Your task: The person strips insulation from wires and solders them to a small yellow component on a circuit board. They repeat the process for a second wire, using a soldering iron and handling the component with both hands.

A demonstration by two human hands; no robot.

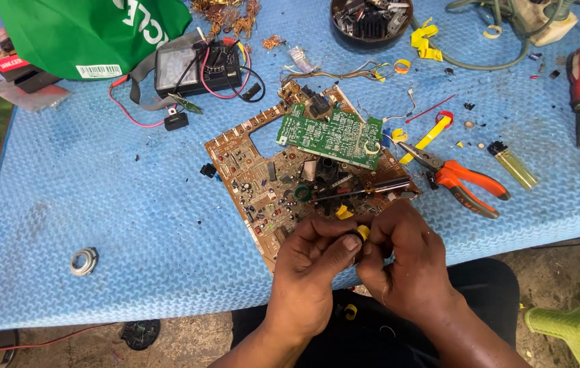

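Both hands, lower centre of the frame: left hand point(314, 255) and right hand point(402, 255) pinch together on a small black-and-yellow part point(358, 236), fingers closed around it, just over the near edge of the desk point(99, 204). Brown circuit board point(263, 184), centre, with green board point(331, 136) lying on it. Orange pliers point(460, 180) and lighter point(513, 165), right. Metal ring point(83, 261), lower left, amid open blue mat. Step judged: working the part loose by fingertips.

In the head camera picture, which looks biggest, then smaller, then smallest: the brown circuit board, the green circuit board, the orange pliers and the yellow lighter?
1. Brown circuit board
2. Green circuit board
3. Orange pliers, a little shorter than the green board and much thinner
4. Yellow lighter
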